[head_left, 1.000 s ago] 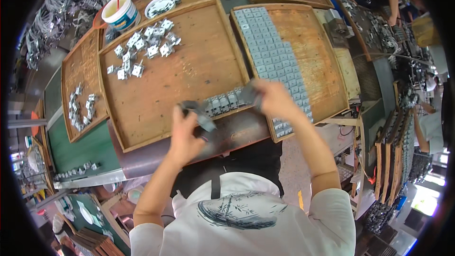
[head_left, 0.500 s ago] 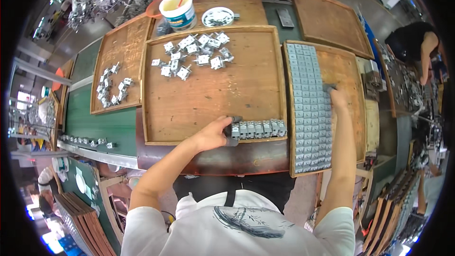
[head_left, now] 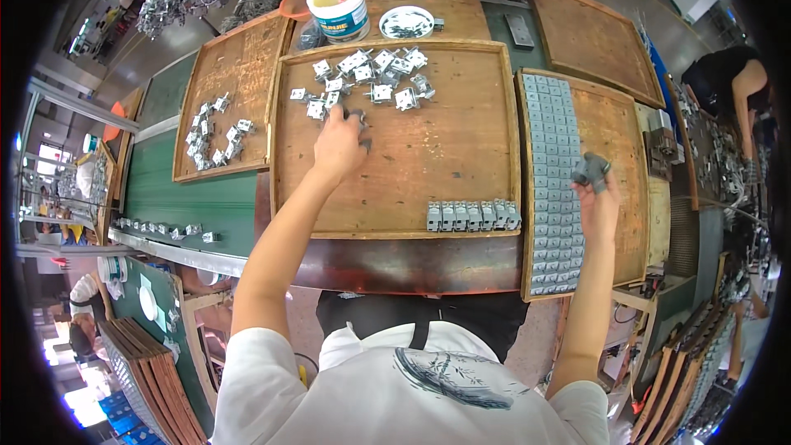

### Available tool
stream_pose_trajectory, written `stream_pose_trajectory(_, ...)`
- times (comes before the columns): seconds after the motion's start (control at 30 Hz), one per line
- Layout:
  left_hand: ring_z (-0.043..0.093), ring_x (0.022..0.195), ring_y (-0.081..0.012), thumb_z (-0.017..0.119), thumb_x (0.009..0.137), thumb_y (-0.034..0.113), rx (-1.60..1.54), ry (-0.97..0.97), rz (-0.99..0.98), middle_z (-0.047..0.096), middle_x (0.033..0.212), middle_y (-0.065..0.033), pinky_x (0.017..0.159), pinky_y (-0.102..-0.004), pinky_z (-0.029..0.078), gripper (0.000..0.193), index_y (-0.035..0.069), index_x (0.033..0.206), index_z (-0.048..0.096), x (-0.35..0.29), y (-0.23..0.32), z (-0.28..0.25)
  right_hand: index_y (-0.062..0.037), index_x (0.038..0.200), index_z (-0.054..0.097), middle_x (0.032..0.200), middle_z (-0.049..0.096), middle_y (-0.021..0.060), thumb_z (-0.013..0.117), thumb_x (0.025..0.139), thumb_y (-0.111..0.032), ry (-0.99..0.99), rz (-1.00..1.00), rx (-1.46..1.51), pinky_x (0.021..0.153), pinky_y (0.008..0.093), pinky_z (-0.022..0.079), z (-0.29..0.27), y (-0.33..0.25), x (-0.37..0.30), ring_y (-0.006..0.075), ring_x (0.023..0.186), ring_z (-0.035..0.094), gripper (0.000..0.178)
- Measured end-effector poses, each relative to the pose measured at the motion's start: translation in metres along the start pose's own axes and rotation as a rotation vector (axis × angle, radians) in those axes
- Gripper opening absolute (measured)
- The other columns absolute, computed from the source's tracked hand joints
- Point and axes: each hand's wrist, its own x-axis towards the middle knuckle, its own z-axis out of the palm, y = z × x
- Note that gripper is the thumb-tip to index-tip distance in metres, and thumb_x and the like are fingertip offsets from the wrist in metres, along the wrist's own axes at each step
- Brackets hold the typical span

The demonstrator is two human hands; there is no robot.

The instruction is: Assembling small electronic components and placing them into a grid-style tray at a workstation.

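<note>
My left hand reaches over the middle wooden tray, its dark-covered thumb and fingers apart. Its fingertips are at the near edge of a loose group of silvery metal parts. Along that tray's front right edge stands a row of grey block-shaped parts. My right hand hovers over the right wooden tray, beside packed rows of small grey blocks. Its grey-covered fingers are bent together; whether a part sits between them is hidden.
A left wooden tray holds more silvery parts. Behind the middle tray stand a white tub with a red stick and a round white dish. Several parts line the green surface's front edge. A person works at far right.
My left hand has left the row of grey blocks and moved up and left to the silvery parts. My right hand has drawn slightly nearer, its fingers now bent. The view has shifted a little.
</note>
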Motion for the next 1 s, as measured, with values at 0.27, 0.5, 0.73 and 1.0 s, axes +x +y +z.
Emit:
stream_pose_trajectory(0.27,0.05,0.118,-0.0352,0.07,0.075,0.009,0.122,0.035,0.395,0.052,0.129,-0.0115,0.096,-0.0456,0.046,0.048,0.008,0.122,0.058,-0.049,-0.02,0.003,0.0004,0.117,0.063,0.097,0.066,0.0045,0.064,0.094,-0.007,0.019,-0.027,-0.184,0.068,0.0279,0.053,0.015,0.016,-0.062,0.0152,0.077,0.063,0.025)
stream_pose_trajectory(0.5,0.053,0.118,-0.0332,0.066,0.075,0.004,0.057,-0.038,0.573,0.057,0.13,-0.0108,0.092,-0.0407,0.05,0.049,0.009,0.122,0.057,-0.018,-0.055,0.016,-0.0014,0.116,0.063,0.094,0.066,0.0051,0.067,0.093,-0.01,-0.116,0.027,-0.095,0.064,0.0288,0.051,0.072,0.018,-0.085,0.0142,0.076,0.064,0.025)
stream_pose_trajectory(0.73,0.061,0.089,-0.019,0.074,0.084,0.008,-1.144,-0.055,0.103,0.061,0.101,-0.0035,0.082,-0.0294,0.049,0.03,0.006,0.113,0.064,-0.076,0.017,0.005,-0.0015,0.116,0.062,0.093,0.066,0.0039,0.07,0.089,-0.004,-0.187,0.06,-0.203,0.071,0.0262,0.052,0.098,0.012,-0.116,0.0127,0.08,0.064,0.028)
stream_pose_trajectory(1.0,0.055,0.103,-0.0135,0.072,0.083,0.0,-1.166,-0.134,0.25,0.049,0.121,-0.005,0.085,-0.0273,0.047,0.034,0.001,0.117,0.065,-0.146,0.068,-0.022,-0.002,0.095,0.057,0.09,0.065,0.0157,0.078,0.078,-0.015,-0.517,-0.361,-1.053,0.067,0.0407,0.054,0.142,-0.025,-0.153,0.0337,0.077,0.067,0.031)
